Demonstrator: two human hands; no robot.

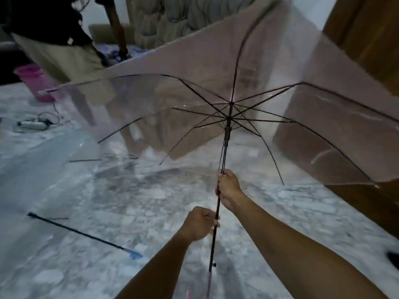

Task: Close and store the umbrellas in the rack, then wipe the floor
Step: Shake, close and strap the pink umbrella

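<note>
A clear umbrella [194, 100] with black ribs is open in front of me, its canopy facing away. Its dark shaft [222, 156] runs down toward me and ends in a pink handle at the bottom edge. My right hand [227, 187] grips the shaft higher up, below the runner. My left hand [199, 223] is closed on the shaft lower down. A second, bluish clear umbrella [43, 160] lies open on the floor at left, its black shaft [82, 234] ending in a blue tip.
The floor [151, 212] is grey-white marble. A pink bucket [35, 82] stands at far left beside a standing person [54, 39]. A cable and small device [34, 124] lie on the floor. A wooden door [367, 39] is at right.
</note>
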